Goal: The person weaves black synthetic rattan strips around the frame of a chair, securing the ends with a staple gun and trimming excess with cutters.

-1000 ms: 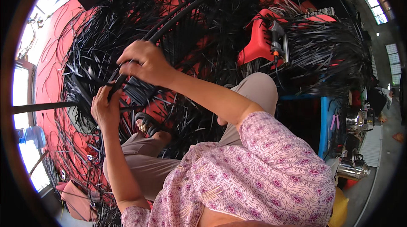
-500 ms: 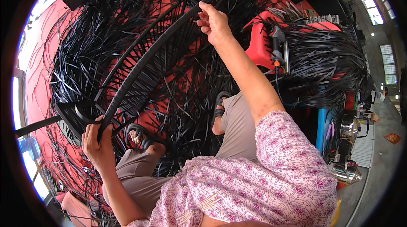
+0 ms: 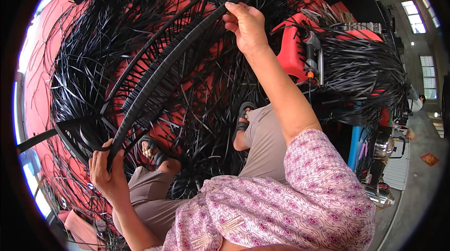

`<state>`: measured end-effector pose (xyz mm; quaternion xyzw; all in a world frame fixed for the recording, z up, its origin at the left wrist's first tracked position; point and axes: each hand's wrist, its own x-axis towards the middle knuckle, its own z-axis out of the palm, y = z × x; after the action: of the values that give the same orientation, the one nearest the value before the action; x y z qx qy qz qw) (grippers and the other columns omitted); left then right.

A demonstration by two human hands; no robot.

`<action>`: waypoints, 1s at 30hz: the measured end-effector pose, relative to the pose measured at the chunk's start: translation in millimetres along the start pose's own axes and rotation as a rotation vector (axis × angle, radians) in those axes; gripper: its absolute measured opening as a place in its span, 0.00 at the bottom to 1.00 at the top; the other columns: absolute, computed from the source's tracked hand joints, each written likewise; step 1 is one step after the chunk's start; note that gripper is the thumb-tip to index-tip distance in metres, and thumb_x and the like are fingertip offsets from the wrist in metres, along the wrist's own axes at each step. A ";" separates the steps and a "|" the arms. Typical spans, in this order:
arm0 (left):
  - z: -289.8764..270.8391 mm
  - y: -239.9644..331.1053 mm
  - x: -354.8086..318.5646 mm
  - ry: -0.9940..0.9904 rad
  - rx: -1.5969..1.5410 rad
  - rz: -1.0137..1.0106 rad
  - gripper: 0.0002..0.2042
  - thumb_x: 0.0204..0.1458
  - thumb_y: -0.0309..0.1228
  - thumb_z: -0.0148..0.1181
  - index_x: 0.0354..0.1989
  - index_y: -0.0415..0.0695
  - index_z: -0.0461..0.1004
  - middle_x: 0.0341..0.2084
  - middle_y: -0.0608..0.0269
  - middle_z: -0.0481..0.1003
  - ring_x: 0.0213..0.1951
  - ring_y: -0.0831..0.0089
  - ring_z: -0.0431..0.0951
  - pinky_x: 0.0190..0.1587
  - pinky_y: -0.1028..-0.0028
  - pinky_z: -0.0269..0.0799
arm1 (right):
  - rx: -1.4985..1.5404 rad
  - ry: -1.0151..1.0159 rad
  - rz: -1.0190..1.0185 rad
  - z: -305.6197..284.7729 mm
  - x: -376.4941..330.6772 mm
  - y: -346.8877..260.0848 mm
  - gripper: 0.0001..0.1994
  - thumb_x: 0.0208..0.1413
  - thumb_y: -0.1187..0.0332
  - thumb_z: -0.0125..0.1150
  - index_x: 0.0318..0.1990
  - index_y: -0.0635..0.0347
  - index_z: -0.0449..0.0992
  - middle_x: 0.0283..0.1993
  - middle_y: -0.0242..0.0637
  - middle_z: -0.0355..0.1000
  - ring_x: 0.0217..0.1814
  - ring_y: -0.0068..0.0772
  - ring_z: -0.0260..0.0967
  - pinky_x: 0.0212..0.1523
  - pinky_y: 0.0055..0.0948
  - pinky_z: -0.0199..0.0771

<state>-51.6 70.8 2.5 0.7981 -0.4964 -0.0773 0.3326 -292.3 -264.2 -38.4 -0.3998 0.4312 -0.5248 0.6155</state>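
1. The person is holding a long black wrapped frame bar (image 3: 173, 59), bound round with flat black strip, with one hand at each end of the visible stretch.
2. The bar's long axis is running diagonally, from low on the person's left up toward the upper right, bowing slightly along the way.
3. The left hand (image 3: 107, 169) is closing around the lower end of the bar, fingers curled over it, just above the left knee.
4. The right hand (image 3: 246, 26) is reaching up with the arm stretched out, its fingers pinched shut on the upper part of the bar near the top of the view.
5. A thinner black rod (image 3: 154, 44) is lying just beside the bar on its upper-left side, following nearly the same slant.
6. Loose black plastic strips (image 3: 93, 54) are spreading in a thick tangle behind and under the bar, over a red floor (image 3: 35, 87).
7. The person's feet in dark sandals (image 3: 243, 115) are resting among the strips below the bar.
8. A red stool (image 3: 293, 47) is standing to the right of the raised hand, with a power tool (image 3: 310, 59) lying against its edge.
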 end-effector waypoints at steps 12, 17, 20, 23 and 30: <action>2.7 -3.6 -4.5 -0.005 0.036 0.043 0.09 0.46 0.22 0.64 0.38 0.40 0.79 0.26 0.60 0.74 0.30 0.65 0.71 0.37 0.69 0.65 | -0.084 0.016 0.018 2.1 3.5 3.8 0.04 0.53 0.73 0.61 0.30 0.60 0.73 0.25 0.29 0.70 0.22 0.19 0.67 0.20 0.21 0.67; 1.5 0.4 -3.1 0.007 0.040 0.036 0.10 0.46 0.22 0.64 0.39 0.40 0.79 0.27 0.60 0.75 0.31 0.64 0.72 0.38 0.69 0.66 | 0.067 -0.150 0.037 -10.1 7.0 7.6 0.02 0.54 0.73 0.59 0.32 0.59 0.73 0.27 0.29 0.70 0.25 0.20 0.68 0.24 0.22 0.69; 1.9 -1.4 -3.8 0.009 0.024 0.029 0.10 0.46 0.21 0.64 0.39 0.40 0.79 0.27 0.60 0.75 0.31 0.64 0.72 0.38 0.69 0.67 | 0.275 -0.195 0.175 -16.7 12.7 3.6 0.01 0.56 0.74 0.56 0.34 0.60 0.73 0.30 0.32 0.72 0.26 0.23 0.68 0.24 0.22 0.67; 2.5 -3.2 -5.3 0.006 0.012 0.031 0.11 0.46 0.21 0.64 0.40 0.40 0.79 0.27 0.60 0.75 0.30 0.65 0.72 0.38 0.69 0.67 | 0.361 -0.209 0.247 -16.3 16.7 -0.5 0.01 0.57 0.75 0.55 0.35 0.62 0.71 0.38 0.41 0.77 0.27 0.23 0.68 0.22 0.20 0.63; 0.9 -1.2 -3.2 -0.012 0.007 0.010 0.10 0.46 0.21 0.64 0.39 0.40 0.79 0.26 0.61 0.74 0.30 0.66 0.71 0.37 0.70 0.66 | 0.592 -0.381 0.346 -23.5 30.9 10.7 0.05 0.57 0.79 0.58 0.38 0.60 0.72 0.50 0.46 0.74 0.22 0.15 0.63 0.18 0.14 0.57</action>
<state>-52.7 73.4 0.4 0.7962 -0.5027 -0.0787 0.3275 -309.0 -294.4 -59.2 -0.2165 0.2004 -0.4313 0.8526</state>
